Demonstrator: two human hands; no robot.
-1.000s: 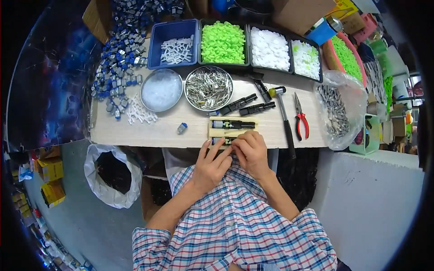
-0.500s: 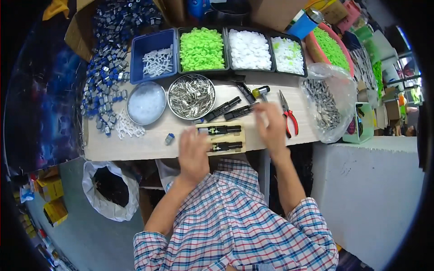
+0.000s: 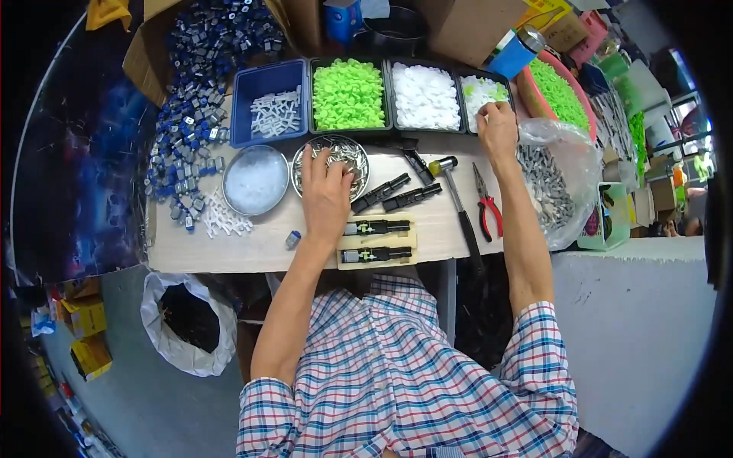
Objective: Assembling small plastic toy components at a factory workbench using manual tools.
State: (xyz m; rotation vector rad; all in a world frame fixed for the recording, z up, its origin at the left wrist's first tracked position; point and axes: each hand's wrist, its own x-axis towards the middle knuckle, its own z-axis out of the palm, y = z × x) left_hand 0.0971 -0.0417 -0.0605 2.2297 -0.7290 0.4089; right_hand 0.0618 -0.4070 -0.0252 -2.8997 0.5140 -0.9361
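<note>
My left hand (image 3: 327,192) lies over a round metal bowl (image 3: 348,153) of small shiny metal parts, its fingers spread and dipping among them. My right hand (image 3: 498,128) reaches far to the right into a black tray (image 3: 481,90) of mixed white and green plastic pieces, fingers curled down; whether it holds a piece is hidden. Near the table's front edge a pale wooden jig (image 3: 377,241) carries two black oblong parts side by side. Two more black oblong parts (image 3: 397,192) lie loose just behind it.
Black trays of green pieces (image 3: 348,93) and white pieces (image 3: 424,96), a blue tray (image 3: 269,107), a round dish of clear bits (image 3: 255,179), a hammer (image 3: 456,200), red pliers (image 3: 487,208), a plastic bag of metal parts (image 3: 551,183), a heap of blue-grey parts (image 3: 191,114), a floor bag (image 3: 188,320).
Both hands left the jig at the table's front edge. The left one moved back onto the metal bowl, the right one swung far right into the mixed tray.
</note>
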